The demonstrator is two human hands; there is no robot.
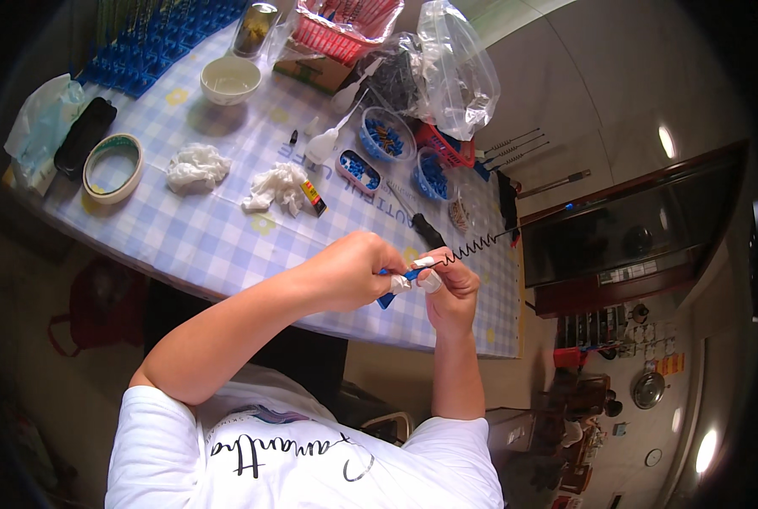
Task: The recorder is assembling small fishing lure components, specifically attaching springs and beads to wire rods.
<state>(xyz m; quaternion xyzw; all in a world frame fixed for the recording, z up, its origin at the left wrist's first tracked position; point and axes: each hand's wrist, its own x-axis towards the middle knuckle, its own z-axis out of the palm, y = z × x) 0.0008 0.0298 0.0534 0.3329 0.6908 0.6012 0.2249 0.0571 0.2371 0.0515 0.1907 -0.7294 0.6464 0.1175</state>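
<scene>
My left hand (358,270) and my right hand (455,295) meet over the table's near edge. Between them is a small blue plastic piece (411,273), pinched in my left fingers. A thin black coiled wire (472,247) runs from it up to the right, past my right fingertips, with a blue tip (568,207) at its far end. My right thumb and fingers close round the near end of the wire. White wrappings cover some fingertips. Beyond my hands lies a black-handled tool (427,229). The exact joint between wire and blue piece is hidden by my fingers.
A checked tablecloth (226,204) covers the table. Bowls of small blue parts (387,136), a white bowl (230,81), crumpled tissues (197,167), a tape roll (112,169) and a small yellow-black box (314,198) stand on it. A red basket (336,38) is at the back.
</scene>
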